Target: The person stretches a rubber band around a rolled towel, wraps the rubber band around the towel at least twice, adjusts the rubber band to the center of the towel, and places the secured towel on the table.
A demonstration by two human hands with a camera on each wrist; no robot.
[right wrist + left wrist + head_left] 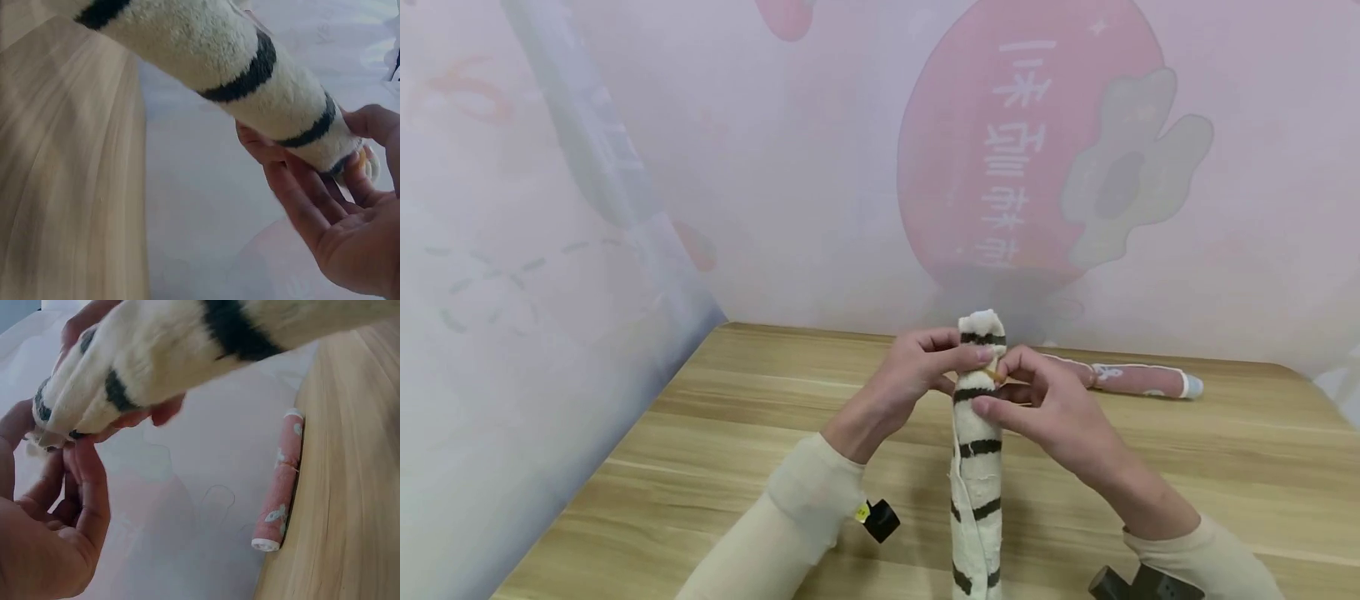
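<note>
Where two hands (977, 387) meet: one striped roll (977, 467)

The rolled towel (978, 450) at the centre of the frame was cream white with dark brown-black bands across it. The second roll (1138, 380), at centre right, was dusty pink with pale motifs and a white end. The worktop (700, 450) showed light wood grain. The sleeves (790, 525) were cream. The backdrop (1030, 142) carried a pink circle with white characters
</note>
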